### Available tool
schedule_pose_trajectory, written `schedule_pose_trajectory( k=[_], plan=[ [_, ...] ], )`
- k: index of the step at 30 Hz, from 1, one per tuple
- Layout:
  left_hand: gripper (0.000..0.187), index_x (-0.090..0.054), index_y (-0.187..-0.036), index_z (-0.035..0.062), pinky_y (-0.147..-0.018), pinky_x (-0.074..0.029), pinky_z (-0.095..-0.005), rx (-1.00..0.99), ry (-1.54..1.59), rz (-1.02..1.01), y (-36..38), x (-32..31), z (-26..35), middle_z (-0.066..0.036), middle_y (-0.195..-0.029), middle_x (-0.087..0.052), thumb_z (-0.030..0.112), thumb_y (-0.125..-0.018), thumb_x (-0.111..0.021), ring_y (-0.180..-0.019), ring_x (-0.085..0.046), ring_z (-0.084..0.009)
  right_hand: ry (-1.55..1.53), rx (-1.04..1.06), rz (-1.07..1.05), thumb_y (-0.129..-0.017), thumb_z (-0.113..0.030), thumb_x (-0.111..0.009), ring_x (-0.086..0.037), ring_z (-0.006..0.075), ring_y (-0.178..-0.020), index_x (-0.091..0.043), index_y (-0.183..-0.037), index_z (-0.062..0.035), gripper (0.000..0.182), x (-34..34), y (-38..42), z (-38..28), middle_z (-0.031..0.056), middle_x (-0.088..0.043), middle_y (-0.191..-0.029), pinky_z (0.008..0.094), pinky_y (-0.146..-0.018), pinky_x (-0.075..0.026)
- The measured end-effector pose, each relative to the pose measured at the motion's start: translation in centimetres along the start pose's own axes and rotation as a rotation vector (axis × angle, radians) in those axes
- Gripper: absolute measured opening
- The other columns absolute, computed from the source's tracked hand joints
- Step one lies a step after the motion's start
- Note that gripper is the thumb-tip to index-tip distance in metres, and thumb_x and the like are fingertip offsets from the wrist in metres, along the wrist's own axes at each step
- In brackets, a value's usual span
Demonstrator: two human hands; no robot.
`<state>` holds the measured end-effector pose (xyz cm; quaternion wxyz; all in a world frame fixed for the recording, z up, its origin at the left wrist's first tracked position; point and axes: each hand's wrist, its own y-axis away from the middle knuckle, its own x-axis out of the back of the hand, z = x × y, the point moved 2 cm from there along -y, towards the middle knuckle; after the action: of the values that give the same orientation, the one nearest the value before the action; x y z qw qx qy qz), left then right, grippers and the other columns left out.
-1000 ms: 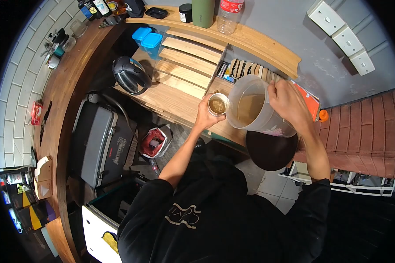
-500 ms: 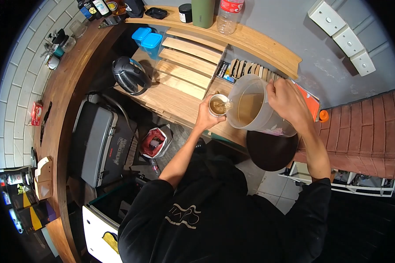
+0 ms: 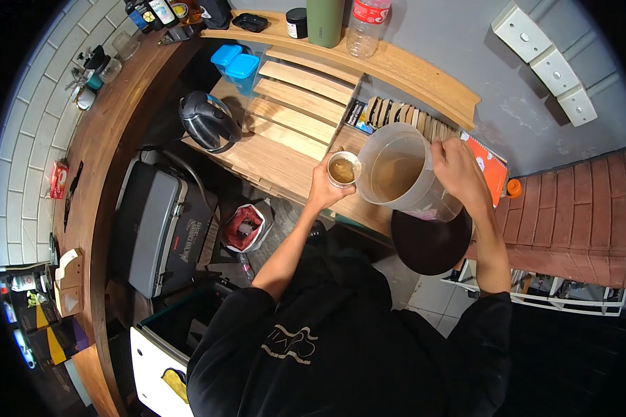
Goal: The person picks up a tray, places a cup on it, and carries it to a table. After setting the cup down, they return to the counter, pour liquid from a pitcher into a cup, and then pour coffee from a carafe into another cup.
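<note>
My left hand [image 3: 324, 190] is wrapped round a small cup [image 3: 333, 160] with a pale rim and brown liquid inside. Close beside it on the right is a large translucent plastic pitcher [image 3: 403, 137], tilted so that its mouth faces the cup. Brown liquid [image 3: 394, 179] lies inside the pitcher, and the lip is right at the cup's rim. My right hand [image 3: 459, 169] grips the pitcher on its far right side, fingers curled; the handle is hidden behind them. A pinkish print [image 3: 424, 214] shows on the pitcher's lower wall.
Beneath my hands runs a wooden desk [image 3: 285, 156] with a slatted wooden rack [image 3: 302, 99]. A black kettle [image 3: 209, 119] stands left of it. A dark round stool [image 3: 431, 243] is below the pitcher. An orange notebook [image 3: 485, 167] leans at the right, and an open bag [image 3: 245, 228] sits on the floor.
The pitcher has tipped back a little, and my right hand has shifted slightly right and down. Liquid seen at the lip over the cup earlier is less apparent now. My left hand stays almost in place.
</note>
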<state>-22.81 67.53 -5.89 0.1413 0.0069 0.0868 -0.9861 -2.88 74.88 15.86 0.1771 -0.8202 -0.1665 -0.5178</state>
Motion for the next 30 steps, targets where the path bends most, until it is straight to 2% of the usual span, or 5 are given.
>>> schedule_pose_trajectory(
  k=[6,11,20,28,30],
  plan=[
    [0.062,-0.055,-0.111,-0.0018,-0.083,-0.051,-0.0289,-0.034,-0.053,0.022,-0.2,0.8,1.0,-0.008,-0.098,-0.066,0.006,-0.055,-0.081,-0.091,-0.063,-0.0145,-0.216,-0.207,-0.053,-0.093,-0.022,-0.046,-0.056,0.0406,-0.054,-0.048,-0.064,0.0141,0.047,-2.7,0.3,5.4,0.0292,-0.046,-0.054,0.0475,-0.056,-0.04],
    [0.061,-0.055,-0.11,-0.0013,-0.083,-0.051,-0.029,-0.044,-0.071,0.075,-0.3,1.4,1.6,-0.008,-0.095,-0.066,0.006,-0.055,-0.08,-0.089,-0.063,-0.0145,-0.67,-0.127,0.027,-0.093,-0.021,-0.053,-0.035,0.0065,-0.044,-0.046,-0.056,0.0052,0.046,-6.1,1.2,11.0,-0.0009,-0.037,-0.046,0.0322,-0.043,-0.027],
    [0.056,-0.057,-0.105,-0.0006,-0.082,-0.05,-0.0294,-0.07,-0.207,0.214,0.6,2.0,3.1,-0.007,-0.093,-0.065,0.009,-0.055,-0.08,-0.087,-0.062,-0.0151,-1.102,-0.362,0.428,-0.084,-0.024,-0.069,-0.042,0.0076,-0.045,-0.049,-0.078,-0.0075,0.027,-15.9,2.7,16.4,0.0003,-0.048,-0.061,0.0238,-0.038,-0.028],
    [0.055,-0.057,-0.103,-0.0001,-0.08,-0.05,-0.0295,-0.031,-0.315,0.377,4.2,2.0,5.0,-0.007,-0.089,-0.066,0.011,-0.055,-0.081,-0.084,-0.063,-0.0154,-1.308,-0.421,0.523,-0.084,-0.018,-0.066,-0.04,0.0092,-0.045,-0.044,-0.069,-0.0099,0.028,-21.7,2.2,17.7,0.0026,-0.049,-0.063,0.0253,-0.038,-0.027],
    [0.052,-0.058,-0.101,0.0004,-0.078,-0.051,-0.0294,-0.062,-0.355,0.442,5.3,2.3,5.4,-0.006,-0.088,-0.066,0.011,-0.055,-0.081,-0.082,-0.063,-0.0149,-1.412,-0.466,0.512,-0.084,-0.023,-0.064,-0.054,0.0119,-0.063,-0.062,-0.083,-0.0003,0.023,-21.6,2.2,17.0,0.005,-0.059,-0.08,0.0253,-0.043,-0.038]
  ],
)
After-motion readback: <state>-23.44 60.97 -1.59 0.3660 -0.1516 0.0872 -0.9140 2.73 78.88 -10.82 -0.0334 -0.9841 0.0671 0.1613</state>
